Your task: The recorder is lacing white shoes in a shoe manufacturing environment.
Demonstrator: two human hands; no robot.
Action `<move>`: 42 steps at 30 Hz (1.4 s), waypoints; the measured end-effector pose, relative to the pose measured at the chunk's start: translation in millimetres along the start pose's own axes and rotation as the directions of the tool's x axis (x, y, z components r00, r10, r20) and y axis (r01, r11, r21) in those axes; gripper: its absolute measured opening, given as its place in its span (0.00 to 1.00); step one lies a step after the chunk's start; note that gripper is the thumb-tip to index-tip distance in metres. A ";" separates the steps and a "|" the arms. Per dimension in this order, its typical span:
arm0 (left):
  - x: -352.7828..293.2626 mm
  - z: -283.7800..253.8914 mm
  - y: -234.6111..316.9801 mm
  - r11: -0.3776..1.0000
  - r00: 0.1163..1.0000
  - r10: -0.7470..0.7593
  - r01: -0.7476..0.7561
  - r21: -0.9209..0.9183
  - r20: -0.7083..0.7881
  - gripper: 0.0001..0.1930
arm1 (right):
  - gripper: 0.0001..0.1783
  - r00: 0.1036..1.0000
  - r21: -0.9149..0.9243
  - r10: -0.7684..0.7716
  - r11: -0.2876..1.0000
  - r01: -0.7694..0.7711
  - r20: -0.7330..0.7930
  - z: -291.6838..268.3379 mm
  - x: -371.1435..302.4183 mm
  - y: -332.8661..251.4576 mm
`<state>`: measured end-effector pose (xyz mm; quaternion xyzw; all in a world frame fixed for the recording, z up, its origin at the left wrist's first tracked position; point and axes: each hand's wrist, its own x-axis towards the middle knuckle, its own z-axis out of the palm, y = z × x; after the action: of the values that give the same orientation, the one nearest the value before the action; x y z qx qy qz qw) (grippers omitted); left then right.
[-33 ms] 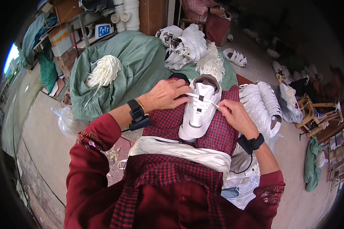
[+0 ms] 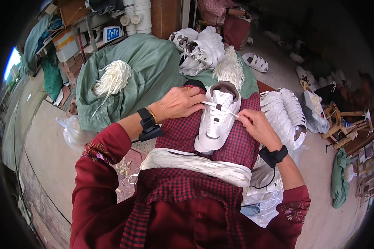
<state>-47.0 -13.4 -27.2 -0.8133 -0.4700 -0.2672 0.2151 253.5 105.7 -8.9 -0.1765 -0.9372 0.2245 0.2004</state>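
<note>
Head view — the shoe (image 2: 214, 128) looks white (brownish inside).

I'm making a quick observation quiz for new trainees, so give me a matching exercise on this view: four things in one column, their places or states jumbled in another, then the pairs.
Things:
1. Sneaker
2. Long lace bundle
3. Round lace clump
4. Right hand

Places or states:
A. On the green cloth at the left
B. Pinching a white lace
C. Across the checked cloth, near the person's body
D. Between the hands, toe toward the person

Pairs: 1-D, 2-C, 3-A, 4-B
</note>
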 end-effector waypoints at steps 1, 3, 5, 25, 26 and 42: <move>-7.4 1.7 -8.3 0.998 1.000 0.025 -0.026 0.053 0.009 0.10 | 0.07 1.000 0.004 -0.004 1.000 0.004 0.001 1.1 -0.3 3.1; -16.7 -1.3 -20.7 0.997 0.999 0.026 -0.028 0.067 0.024 0.08 | 0.07 0.982 -0.252 -0.150 0.961 0.116 -0.119 -1.1 -7.6 8.2; -28.1 -9.2 -30.8 0.997 0.999 0.020 -0.022 0.077 0.029 0.05 | 0.06 0.975 -0.319 -0.153 0.943 0.096 -0.158 -9.9 -14.8 8.5; -151.1 -194.6 -100.8 0.705 0.881 -0.307 0.464 0.536 -0.360 0.09 | 0.10 0.847 -0.806 -0.157 0.433 -0.404 -0.509 -207.1 -166.6 -5.4; -149.1 -192.2 -95.9 0.708 0.881 -0.305 0.464 0.532 -0.362 0.09 | 0.10 0.778 -0.810 -0.297 0.409 -0.420 -0.554 -199.9 -163.2 -18.6; -15.7 -28.9 13.7 0.526 0.627 -0.766 0.485 -0.699 -0.141 0.07 | 0.05 0.822 0.426 0.265 0.904 -0.029 -0.505 41.5 -1.7 -6.0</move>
<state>-48.2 -47.3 -16.4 -0.5216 -0.5658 -0.6347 -0.0701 234.6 85.4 -40.4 -0.2623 -0.7562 0.3657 0.4751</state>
